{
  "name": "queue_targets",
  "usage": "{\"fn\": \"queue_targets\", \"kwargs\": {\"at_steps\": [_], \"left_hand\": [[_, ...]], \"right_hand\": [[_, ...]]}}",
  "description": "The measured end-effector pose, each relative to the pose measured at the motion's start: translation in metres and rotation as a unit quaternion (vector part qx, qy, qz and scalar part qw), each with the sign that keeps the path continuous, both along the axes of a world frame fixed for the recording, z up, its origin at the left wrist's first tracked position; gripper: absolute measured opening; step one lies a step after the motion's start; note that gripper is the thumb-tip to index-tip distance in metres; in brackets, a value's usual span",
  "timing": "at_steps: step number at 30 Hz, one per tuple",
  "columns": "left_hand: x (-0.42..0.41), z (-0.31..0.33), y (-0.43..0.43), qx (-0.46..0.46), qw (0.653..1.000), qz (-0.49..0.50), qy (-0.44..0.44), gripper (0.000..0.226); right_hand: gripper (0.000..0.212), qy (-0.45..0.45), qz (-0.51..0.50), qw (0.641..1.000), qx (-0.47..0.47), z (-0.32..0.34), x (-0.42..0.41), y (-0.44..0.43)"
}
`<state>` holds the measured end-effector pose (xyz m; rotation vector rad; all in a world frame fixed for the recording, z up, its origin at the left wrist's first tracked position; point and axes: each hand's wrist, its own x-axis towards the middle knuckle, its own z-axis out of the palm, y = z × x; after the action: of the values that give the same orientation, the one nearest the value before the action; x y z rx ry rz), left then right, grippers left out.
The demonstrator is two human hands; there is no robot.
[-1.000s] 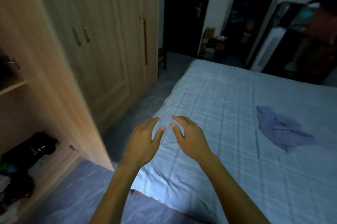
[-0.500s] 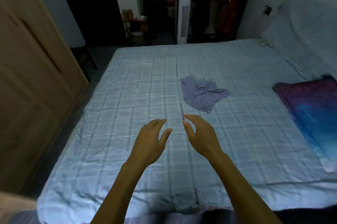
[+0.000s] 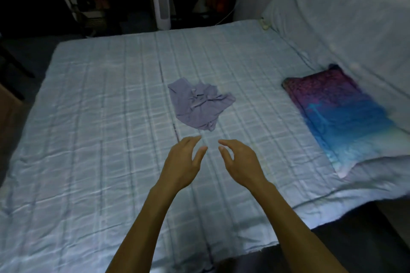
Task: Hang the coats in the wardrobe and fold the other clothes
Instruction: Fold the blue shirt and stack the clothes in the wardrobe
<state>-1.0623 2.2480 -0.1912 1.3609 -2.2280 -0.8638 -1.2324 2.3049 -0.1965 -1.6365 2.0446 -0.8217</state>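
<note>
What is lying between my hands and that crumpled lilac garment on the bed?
Nothing visible. Only bare checked bedspread separates the left hand and right hand from the near edge of the lilac garment. Both hands are empty; the purple-blue pillow lies off to the right.

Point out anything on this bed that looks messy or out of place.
The lavender garment lies crumpled and unfolded near the middle of the checked bedspread, just beyond the left hand and right hand, neither of which touches it. Nothing looks spilled or damaged.
</note>
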Motion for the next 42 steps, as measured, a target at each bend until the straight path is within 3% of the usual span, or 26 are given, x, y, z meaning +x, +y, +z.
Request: {"fn": "queue_targets", "kwargs": {"at_steps": [5, 9, 16, 18, 22, 29, 34, 35, 37, 38, 40, 42], "left_hand": [[-0.027, -0.024, -0.056, 0.018, 0.999, -0.028, -0.004, 0.075], [-0.042, -0.041, -0.091, 0.04, 0.999, -0.021, 0.001, 0.074], [-0.082, -0.094, -0.168, 0.073, 0.994, -0.031, -0.072, 0.086], [-0.098, -0.109, -0.196, 0.09, 0.991, -0.031, -0.09, 0.079], [-0.126, -0.156, -0.271, 0.122, 0.988, -0.018, -0.092, 0.045], [-0.177, -0.276, -0.41, 0.137, 0.976, -0.013, -0.169, 0.056], [-0.207, -0.348, -0.463, 0.129, 0.974, 0.009, -0.187, 0.06], [-0.209, -0.359, -0.466, 0.152, 0.971, 0.012, -0.186, 0.054], [-0.212, -0.369, -0.466, 0.207, 0.958, 0.01, -0.198, 0.013], [-0.21, -0.372, -0.466, 0.222, 0.956, 0.006, -0.192, 0.013], [-0.205, -0.367, -0.464, 0.228, 0.956, -0.023, -0.181, 0.036], [-0.196, -0.345, -0.46, 0.231, 0.958, -0.054, -0.159, 0.038]], "right_hand": [[0.031, 0.009, -0.007, 0.999, 0.033, -0.011, -0.021, -0.051], [0.033, -0.004, 0.0, 0.998, 0.066, -0.033, -0.033, -0.09], [0.035, -0.04, 0.048, 0.988, 0.144, -0.102, -0.077, -0.175], [0.035, -0.047, 0.054, 0.984, 0.165, -0.127, -0.092, -0.202], [0.033, -0.061, 0.042, 0.983, 0.169, -0.176, -0.116, -0.257], [0.033, -0.067, 0.014, 0.979, 0.194, -0.256, -0.134, -0.319], [0.031, -0.073, 0.016, 0.975, 0.209, -0.293, -0.136, -0.332], [0.03, -0.071, 0.018, 0.976, 0.206, -0.297, -0.137, -0.333], [0.028, -0.066, 0.019, 0.976, 0.205, -0.302, -0.14, -0.336], [0.027, -0.063, 0.022, 0.977, 0.204, -0.302, -0.142, -0.338], [0.026, -0.064, 0.019, 0.981, 0.182, -0.3, -0.144, -0.343], [0.036, -0.066, 0.015, 0.986, 0.153, -0.295, -0.145, -0.349]]}}
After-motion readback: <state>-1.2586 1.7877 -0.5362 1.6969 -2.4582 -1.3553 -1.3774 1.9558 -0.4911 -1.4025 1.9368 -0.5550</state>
